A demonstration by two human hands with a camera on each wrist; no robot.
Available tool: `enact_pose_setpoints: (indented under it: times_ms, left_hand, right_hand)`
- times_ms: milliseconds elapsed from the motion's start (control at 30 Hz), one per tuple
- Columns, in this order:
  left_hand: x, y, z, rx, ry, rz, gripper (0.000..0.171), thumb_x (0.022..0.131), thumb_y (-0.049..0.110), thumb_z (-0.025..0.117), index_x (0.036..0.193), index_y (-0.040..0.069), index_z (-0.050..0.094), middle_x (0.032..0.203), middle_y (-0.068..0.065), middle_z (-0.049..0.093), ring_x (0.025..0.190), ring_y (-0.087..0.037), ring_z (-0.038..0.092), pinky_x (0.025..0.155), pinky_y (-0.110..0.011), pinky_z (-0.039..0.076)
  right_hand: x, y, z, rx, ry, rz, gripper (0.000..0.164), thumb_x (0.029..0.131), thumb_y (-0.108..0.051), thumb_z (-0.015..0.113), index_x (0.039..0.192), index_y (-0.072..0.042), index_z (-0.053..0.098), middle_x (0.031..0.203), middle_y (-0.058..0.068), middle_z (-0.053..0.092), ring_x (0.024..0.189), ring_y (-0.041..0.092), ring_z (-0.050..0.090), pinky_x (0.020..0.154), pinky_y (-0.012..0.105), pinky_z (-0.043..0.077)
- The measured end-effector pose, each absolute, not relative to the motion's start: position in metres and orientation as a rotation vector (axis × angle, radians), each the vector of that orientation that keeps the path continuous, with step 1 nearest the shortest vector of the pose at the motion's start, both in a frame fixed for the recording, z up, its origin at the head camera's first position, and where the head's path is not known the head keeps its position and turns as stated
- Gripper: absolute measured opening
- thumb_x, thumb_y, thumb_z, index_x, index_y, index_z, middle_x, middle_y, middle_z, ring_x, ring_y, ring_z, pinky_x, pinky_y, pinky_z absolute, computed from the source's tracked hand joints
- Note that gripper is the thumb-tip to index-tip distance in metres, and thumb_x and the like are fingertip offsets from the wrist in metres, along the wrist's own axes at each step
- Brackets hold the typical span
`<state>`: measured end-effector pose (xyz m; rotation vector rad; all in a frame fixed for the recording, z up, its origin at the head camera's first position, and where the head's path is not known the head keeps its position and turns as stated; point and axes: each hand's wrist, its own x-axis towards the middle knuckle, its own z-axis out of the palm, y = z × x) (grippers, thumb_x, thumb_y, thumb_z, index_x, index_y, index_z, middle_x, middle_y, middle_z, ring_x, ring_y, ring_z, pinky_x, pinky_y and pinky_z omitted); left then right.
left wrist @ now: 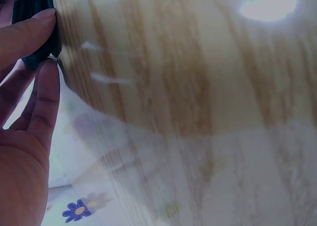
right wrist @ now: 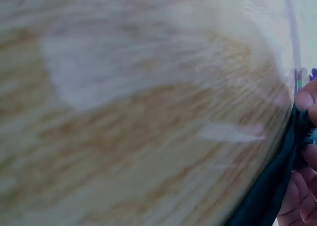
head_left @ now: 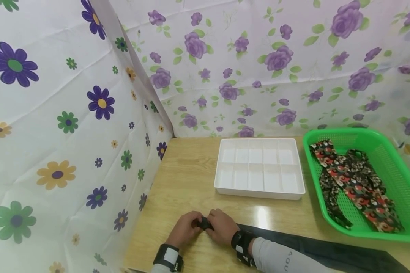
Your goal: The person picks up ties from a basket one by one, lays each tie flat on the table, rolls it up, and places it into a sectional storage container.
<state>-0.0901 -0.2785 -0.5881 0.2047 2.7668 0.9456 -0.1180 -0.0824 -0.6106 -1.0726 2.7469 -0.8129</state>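
Note:
A long dark necktie (head_left: 355,256) lies across the front of the wooden table, its wide end toward the right. Its other end is gathered into a small roll (head_left: 203,223) between the two hands. The left hand (head_left: 184,229) pinches one side of this roll; in the left wrist view its thumb (left wrist: 29,35) presses on the dark cloth. From the other side, the right hand (head_left: 223,227) grips the roll with curled fingers. In the right wrist view the flat cloth (right wrist: 267,191) runs away from the fingertips. The right forearm hides part of the necktie.
A white tray (head_left: 259,194) with several compartments stands behind the hands. To the right is a green basket (head_left: 396,182) holding patterned cloth strips (head_left: 353,180). Flowered sheets hang at the left and back of the wooden table (head_left: 188,170).

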Motion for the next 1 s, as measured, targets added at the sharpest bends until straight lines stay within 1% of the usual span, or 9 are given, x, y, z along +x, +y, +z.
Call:
enact_pose_setpoints:
  times_ms: [133, 233, 333, 467, 600, 733, 867, 1000]
  left_hand:
    - [-0.089, -0.278, -0.589, 0.216, 2.783, 0.969, 0.029, 0.081, -0.001, 0.083, 0.093, 0.020, 0.067, 0.113, 0.001, 0.073, 0.095, -0.007, 0.063, 0.077, -0.025, 0.055]
    - [-0.087, -0.278, -0.591, 0.219, 2.797, 1.008, 0.028, 0.081, -0.001, 0.083, 0.093, 0.019, 0.067, 0.116, -0.001, 0.072, 0.096, -0.009, 0.064, 0.077, -0.024, 0.054]
    - [-0.085, -0.279, -0.593, 0.217, 2.799, 1.070, 0.028, 0.080, -0.002, 0.083, 0.093, 0.017, 0.068, 0.118, -0.003, 0.072, 0.097, -0.011, 0.065, 0.077, -0.023, 0.055]
    - [-0.083, -0.281, -0.596, 0.149, 2.755, 1.221, 0.029, 0.079, -0.003, 0.084, 0.095, 0.017, 0.069, 0.119, -0.004, 0.072, 0.097, -0.009, 0.066, 0.077, -0.021, 0.055]
    - [-0.082, -0.284, -0.597, 0.068, 2.660, 1.389, 0.032, 0.079, -0.003, 0.084, 0.102, 0.014, 0.070, 0.120, -0.007, 0.072, 0.095, -0.009, 0.065, 0.078, -0.020, 0.056]
    - [-0.082, -0.285, -0.596, -0.001, 2.534, 1.513, 0.040, 0.079, -0.006, 0.082, 0.114, 0.009, 0.070, 0.117, -0.011, 0.071, 0.096, -0.012, 0.066, 0.080, -0.019, 0.058]
    - [-0.084, -0.288, -0.595, -0.049, 2.456, 1.552, 0.047, 0.081, -0.007, 0.079, 0.124, 0.006, 0.067, 0.116, -0.013, 0.071, 0.102, -0.019, 0.067, 0.082, -0.021, 0.058]
    - [-0.085, -0.290, -0.594, -0.105, 2.405, 1.550, 0.050, 0.083, -0.002, 0.079, 0.131, 0.004, 0.065, 0.123, -0.016, 0.073, 0.111, -0.025, 0.071, 0.088, -0.026, 0.060]
  right_hand:
    - [-0.117, -0.082, -0.609, -1.046, 2.749, -0.847, 0.019, 0.088, -0.028, 0.082, 0.078, -0.017, 0.069, 0.087, -0.008, 0.048, 0.074, 0.006, 0.041, 0.062, 0.018, 0.035]
    - [-0.117, -0.083, -0.609, -1.032, 2.761, -0.831, 0.019, 0.087, -0.028, 0.083, 0.076, -0.018, 0.071, 0.086, -0.008, 0.046, 0.072, 0.006, 0.040, 0.062, 0.019, 0.035]
    - [-0.116, -0.084, -0.610, -1.015, 2.774, -0.814, 0.017, 0.087, -0.028, 0.083, 0.079, -0.019, 0.072, 0.082, -0.008, 0.051, 0.068, 0.005, 0.043, 0.060, 0.020, 0.037]
    - [-0.114, -0.085, -0.612, -0.958, 2.746, -0.837, 0.016, 0.087, -0.027, 0.082, 0.079, -0.019, 0.070, 0.076, -0.008, 0.060, 0.065, 0.003, 0.049, 0.059, 0.022, 0.040]
    - [-0.113, -0.085, -0.613, -0.916, 2.717, -0.869, 0.015, 0.087, -0.024, 0.082, 0.080, -0.020, 0.070, 0.075, -0.008, 0.064, 0.066, 0.003, 0.053, 0.061, 0.024, 0.043]
    - [-0.113, -0.084, -0.613, -0.920, 2.725, -0.871, 0.014, 0.086, -0.024, 0.084, 0.081, -0.019, 0.072, 0.076, -0.007, 0.065, 0.067, 0.003, 0.056, 0.062, 0.025, 0.045]
    - [-0.113, -0.084, -0.615, -0.925, 2.743, -0.867, 0.012, 0.085, -0.026, 0.084, 0.082, -0.020, 0.073, 0.076, -0.008, 0.065, 0.068, 0.003, 0.057, 0.062, 0.025, 0.046]
    - [-0.113, -0.084, -0.619, -0.931, 2.755, -0.881, 0.012, 0.086, -0.027, 0.084, 0.083, -0.020, 0.074, 0.076, -0.009, 0.064, 0.067, 0.003, 0.055, 0.061, 0.024, 0.044]
